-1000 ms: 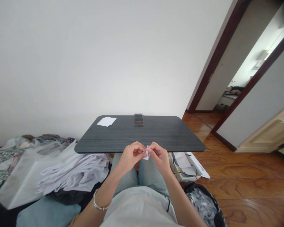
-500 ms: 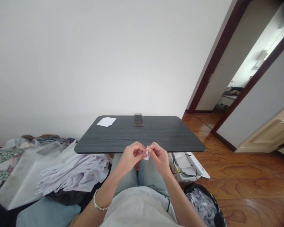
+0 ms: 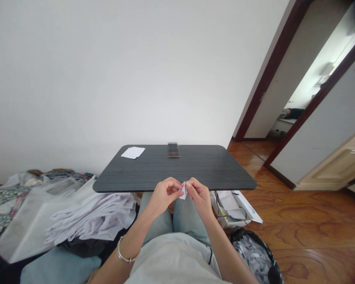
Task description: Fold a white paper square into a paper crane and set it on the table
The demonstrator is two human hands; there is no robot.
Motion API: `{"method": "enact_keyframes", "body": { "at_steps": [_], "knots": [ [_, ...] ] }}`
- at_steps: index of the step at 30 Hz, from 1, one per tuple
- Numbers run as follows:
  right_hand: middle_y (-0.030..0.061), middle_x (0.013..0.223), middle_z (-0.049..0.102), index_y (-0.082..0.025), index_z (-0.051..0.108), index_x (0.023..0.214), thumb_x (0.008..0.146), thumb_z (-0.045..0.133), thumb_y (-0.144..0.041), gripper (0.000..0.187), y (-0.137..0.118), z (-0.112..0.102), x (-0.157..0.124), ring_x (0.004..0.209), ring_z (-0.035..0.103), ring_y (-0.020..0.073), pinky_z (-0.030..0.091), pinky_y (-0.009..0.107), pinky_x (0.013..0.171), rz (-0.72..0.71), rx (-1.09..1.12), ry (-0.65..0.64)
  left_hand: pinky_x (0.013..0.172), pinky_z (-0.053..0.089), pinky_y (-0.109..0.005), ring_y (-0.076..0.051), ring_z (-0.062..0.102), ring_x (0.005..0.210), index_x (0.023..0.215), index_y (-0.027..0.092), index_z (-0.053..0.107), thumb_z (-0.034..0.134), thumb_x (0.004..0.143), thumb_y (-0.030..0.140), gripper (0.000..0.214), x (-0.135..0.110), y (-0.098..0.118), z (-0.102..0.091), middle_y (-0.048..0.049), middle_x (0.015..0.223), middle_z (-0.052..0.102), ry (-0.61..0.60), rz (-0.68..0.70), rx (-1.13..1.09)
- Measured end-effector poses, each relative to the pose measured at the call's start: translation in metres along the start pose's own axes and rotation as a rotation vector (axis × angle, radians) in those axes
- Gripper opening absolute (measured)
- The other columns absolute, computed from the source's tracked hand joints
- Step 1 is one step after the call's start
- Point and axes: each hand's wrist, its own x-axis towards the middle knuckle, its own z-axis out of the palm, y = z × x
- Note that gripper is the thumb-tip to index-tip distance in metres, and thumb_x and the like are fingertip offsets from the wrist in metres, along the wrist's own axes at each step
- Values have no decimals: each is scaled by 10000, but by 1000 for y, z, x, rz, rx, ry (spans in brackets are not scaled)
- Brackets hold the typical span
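Along the near edge of the dark desk (image 3: pixel 207 167), finely streaked and round-cornered, the head view shows a small folded white paper (image 3: pixel 183 192), pointed at the top, held above the lap. The left hand (image 3: pixel 165 193) pinches it between thumb and fingers; the right hand (image 3: pixel 198 194) pinches its other side, fingertips near the peak. Flat, straight-edged white sheets (image 3: pixel 132 152) overlap at the desk's far left, and a dark, glossy rectangular object (image 3: pixel 174 151) lies at far middle. Rumpled pale cloth (image 3: pixel 94 217) is heaped left of the person's legs.
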Motion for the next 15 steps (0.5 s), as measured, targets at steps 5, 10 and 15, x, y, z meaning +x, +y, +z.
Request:
{"method": "enact_keyframes", "body": {
  "at_steps": [5,10,15],
  "knots": [
    [-32,627,439,-183,632,720,765,632,-287,114,2,-2,1,556,394,107,305,234,517,-13,-66,6,590,451,-242,-119,552,644,697,139,648,669,677,217,84,1,-3,-1,-34,810,572,7,16,23],
    [-36,608,432,-181,606,676,778,612,-266,133,0,-1,-1,541,385,103,297,234,507,-3,-104,22,584,448,-238,-119,550,643,714,143,650,656,694,213,72,0,-6,0,-38,824,572,20,31,89],
    [-41,591,418,-176,562,624,782,598,-271,187,1,0,-2,540,365,100,287,233,513,19,-59,60,573,446,-235,-114,549,630,696,139,643,651,700,220,82,0,-7,2,-39,823,568,14,32,99]
  ]
}}
